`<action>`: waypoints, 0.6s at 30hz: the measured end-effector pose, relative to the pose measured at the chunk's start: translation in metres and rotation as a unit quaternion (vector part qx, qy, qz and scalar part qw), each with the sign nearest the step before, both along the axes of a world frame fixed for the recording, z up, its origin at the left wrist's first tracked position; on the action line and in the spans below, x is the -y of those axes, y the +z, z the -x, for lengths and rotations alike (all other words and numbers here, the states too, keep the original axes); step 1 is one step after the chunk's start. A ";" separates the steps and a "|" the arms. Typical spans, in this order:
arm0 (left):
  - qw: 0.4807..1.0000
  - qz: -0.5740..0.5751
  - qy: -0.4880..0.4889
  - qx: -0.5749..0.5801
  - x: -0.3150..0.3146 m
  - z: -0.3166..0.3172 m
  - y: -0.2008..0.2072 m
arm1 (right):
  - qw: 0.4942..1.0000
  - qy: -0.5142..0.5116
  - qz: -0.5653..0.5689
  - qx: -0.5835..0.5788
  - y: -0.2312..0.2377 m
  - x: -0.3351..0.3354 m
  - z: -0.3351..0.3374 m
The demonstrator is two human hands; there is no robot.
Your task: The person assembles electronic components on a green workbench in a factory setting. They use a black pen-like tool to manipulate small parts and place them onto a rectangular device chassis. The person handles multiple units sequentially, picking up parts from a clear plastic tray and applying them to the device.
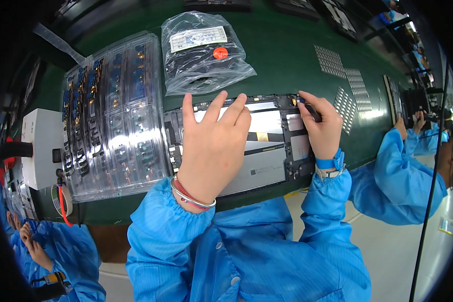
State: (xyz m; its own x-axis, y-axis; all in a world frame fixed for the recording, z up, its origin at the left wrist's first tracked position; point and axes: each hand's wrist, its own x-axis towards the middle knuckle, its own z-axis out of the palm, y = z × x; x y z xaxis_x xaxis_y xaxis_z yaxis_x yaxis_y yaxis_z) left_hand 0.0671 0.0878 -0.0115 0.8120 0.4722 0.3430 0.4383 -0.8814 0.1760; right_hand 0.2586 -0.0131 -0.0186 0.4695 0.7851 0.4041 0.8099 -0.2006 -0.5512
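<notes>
An opened tablet (274, 170) lies on the green bench before me, its silver battery and dark circuit boards bare. My left hand (214, 143) rests over the tablet's left part with fingers stretched toward its far edge, covering much of what lies beneath. At the tablet's far right corner, my right hand (323, 123) pinches a small dark tool (313, 112) whose exact kind I cannot make out. Its tip is close to a small gold-coloured part (293, 102) on the tablet. A blue strap (329, 162) circles my right wrist.
Clear plastic trays (113, 166) of small flex-cable parts stand left, beside a white box (38, 148) and a tape roll (63, 200). A clear bag (201, 63) lies beyond the tablet. Sheets of small pads (357, 88) lie right. Blue-sleeved co-workers sit on both sides.
</notes>
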 end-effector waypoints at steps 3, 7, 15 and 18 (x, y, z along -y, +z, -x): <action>0.999 -0.031 0.000 0.006 0.001 -0.004 0.004 | 1.000 0.013 -0.002 0.025 0.001 0.001 -0.002; 0.992 -0.101 -0.033 0.062 0.000 -0.014 -0.002 | 1.000 0.012 0.000 0.015 -0.001 0.000 -0.003; 0.985 -0.130 -0.109 -0.036 0.000 -0.017 0.008 | 1.000 0.004 -0.007 0.002 -0.001 0.002 -0.002; 0.978 -0.141 -0.137 -0.072 0.000 -0.024 0.015 | 1.000 0.004 -0.004 0.013 -0.001 0.003 -0.004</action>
State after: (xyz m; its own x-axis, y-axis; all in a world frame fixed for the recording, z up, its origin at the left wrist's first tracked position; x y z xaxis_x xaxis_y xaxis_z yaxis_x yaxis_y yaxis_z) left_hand 0.0913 0.0883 0.0031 0.9444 0.1323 0.3010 0.1803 -0.9739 -0.1376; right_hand 0.2628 -0.0164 -0.0196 0.4533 0.7852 0.4219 0.8251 -0.1906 -0.5318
